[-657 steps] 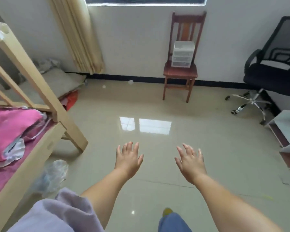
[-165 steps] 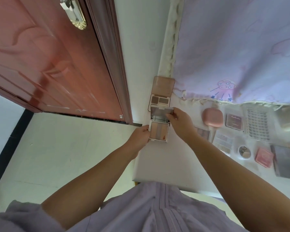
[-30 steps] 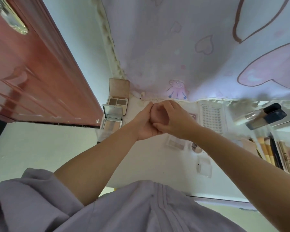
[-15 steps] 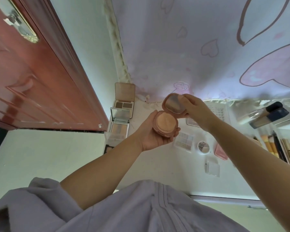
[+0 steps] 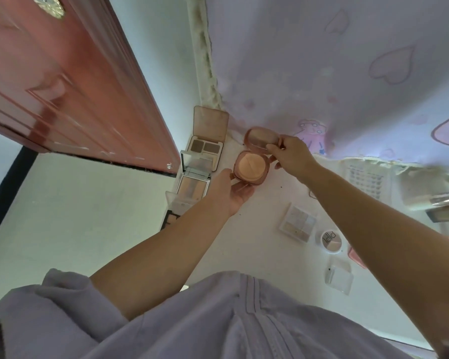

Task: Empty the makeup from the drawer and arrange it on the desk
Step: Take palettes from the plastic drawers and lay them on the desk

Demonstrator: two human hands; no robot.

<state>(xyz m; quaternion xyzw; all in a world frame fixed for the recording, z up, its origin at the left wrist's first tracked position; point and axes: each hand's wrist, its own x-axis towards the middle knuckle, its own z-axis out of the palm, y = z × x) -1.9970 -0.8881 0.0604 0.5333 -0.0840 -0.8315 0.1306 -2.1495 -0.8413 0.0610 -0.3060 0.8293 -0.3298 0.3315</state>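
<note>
A round pink powder compact (image 5: 250,169) stands open at the back left of the white desk (image 5: 259,242). My left hand (image 5: 231,193) holds its base from below, and my right hand (image 5: 290,154) pinches the raised lid. An open brown eyeshadow palette (image 5: 208,147) and an open mirrored palette (image 5: 193,186) lie in a column along the desk's left edge. A pale square palette (image 5: 298,222), a small round pot (image 5: 331,240) and a clear case (image 5: 338,278) lie further right.
A red-brown door (image 5: 70,81) stands to the left of the desk. A lilac curtain (image 5: 322,68) with hearts hangs behind it. A sheet of false lashes (image 5: 366,180) and blurred bottles (image 5: 436,200) sit at the right. My lilac top fills the bottom.
The open compact has moved from mid-air down and back towards the desk's rear left, beside the column of palettes; both hands moved with it.
</note>
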